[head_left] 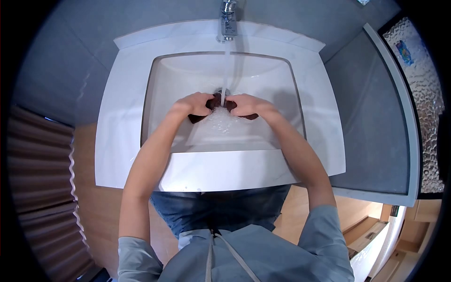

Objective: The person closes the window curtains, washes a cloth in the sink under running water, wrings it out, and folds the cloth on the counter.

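Observation:
Both hands are down in a white rectangular sink [268,70], on either side of a running water stream [227,66]. My left hand [196,103] is closed on the left part of a dark reddish-brown cloth [216,101]. Its right part is gripped in my right hand [245,104], fingers curled round it. Water falls on the cloth between the two hands and splashes into bubbles just below. Above the basin's back edge stands a chrome faucet [229,26]. A metal drain fitting [221,90] shows partly behind the cloth; the cloth's exact kind is unclear.
A white countertop [124,108] surrounds the basin, its front edge close to my body. To the right are a grey framed panel [376,122] and textured glass [423,94]. A brown pleated curtain [42,178] hangs at left. An open drawer [369,235] is at lower right.

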Motion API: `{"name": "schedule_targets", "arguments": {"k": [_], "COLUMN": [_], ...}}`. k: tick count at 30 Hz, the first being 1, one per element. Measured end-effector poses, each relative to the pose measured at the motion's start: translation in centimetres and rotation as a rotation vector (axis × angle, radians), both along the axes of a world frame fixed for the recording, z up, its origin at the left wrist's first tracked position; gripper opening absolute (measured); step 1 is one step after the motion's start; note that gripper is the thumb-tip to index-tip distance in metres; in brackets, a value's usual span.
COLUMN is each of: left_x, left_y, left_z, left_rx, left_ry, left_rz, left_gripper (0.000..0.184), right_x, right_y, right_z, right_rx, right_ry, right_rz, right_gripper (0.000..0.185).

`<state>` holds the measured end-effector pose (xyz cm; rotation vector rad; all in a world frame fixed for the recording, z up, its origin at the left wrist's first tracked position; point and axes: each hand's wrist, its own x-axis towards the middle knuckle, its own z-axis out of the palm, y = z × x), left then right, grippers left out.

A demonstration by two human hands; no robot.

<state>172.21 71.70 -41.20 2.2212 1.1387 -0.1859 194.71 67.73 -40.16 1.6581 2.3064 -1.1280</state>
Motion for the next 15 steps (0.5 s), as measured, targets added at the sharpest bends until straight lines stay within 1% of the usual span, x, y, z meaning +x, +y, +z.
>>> {"name": "schedule_targets", "arguments": {"k": [4,7,10,13,15], "left_x": [0.1,0.1,0.1,0.1,0.0], "left_y": [0.0,-0.2,-0.2,-0.2,-0.2], "left_z": [0.3,1.0,1.2,1.0,1.3], "left_rx": [-0.013,-0.041,-0.057,-0.067,-0.079], "left_ry": [0.008,0.024,0.03,0.028,0.028], "left_rz": [-0.01,0.004,0.009,0.016,0.02], "left_gripper": [0.057,0.06,0.061,0.062,0.062], "right_x": [-0.4,-0.4,-0.9,-0.9,-0.8], "right_y": [-0.1,0.3,-0.6,-0.4,-0.4], "right_z": [0.3,-0.2,1.9,1.3,1.1], "right_rx": [-0.043,-0.039,-0.07,-0.104,-0.057], "right_ry": [-0.07,-0.091,-0.104,-0.087,-0.099], "right_rz": [-0.041,-0.008,-0.037,-0.042,-0.023], "right_gripper": [0.058,0.061,0.064,0.066,0.067]}}
